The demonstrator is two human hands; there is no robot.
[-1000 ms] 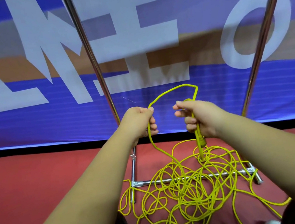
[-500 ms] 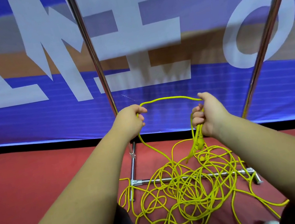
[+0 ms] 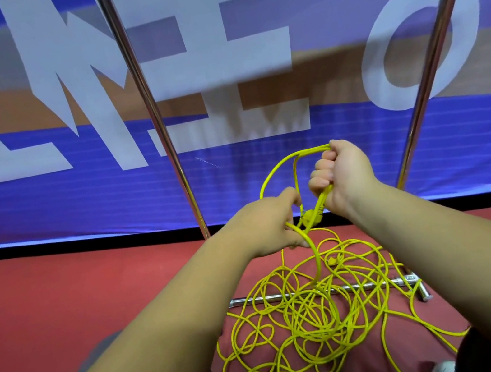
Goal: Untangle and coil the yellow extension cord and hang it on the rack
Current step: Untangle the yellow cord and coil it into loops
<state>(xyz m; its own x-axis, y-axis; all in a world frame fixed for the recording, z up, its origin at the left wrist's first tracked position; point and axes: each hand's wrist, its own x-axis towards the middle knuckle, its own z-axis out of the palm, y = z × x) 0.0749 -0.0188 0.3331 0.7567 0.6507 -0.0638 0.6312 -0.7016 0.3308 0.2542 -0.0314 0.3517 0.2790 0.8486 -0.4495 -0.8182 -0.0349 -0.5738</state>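
The yellow extension cord (image 3: 309, 315) lay mostly as a loose tangle on the red floor (image 3: 61, 300), sprawled over the bottom bar of the rack (image 3: 347, 288), the heap showing no single long axis. One strand rose almost straight up from it to the hands. The right hand (image 3: 345, 174) was fisted round a small loop that arched up and leftward. From the bottom of that fist a thicker end piece pointed down and left. The left hand (image 3: 268, 227), lower and just beside it, curled its fingers round the rising strand. The cord looked thin, bright and glossy. A yellow block at the bottom edge was cut off, and the rack's poles ran out of view above.
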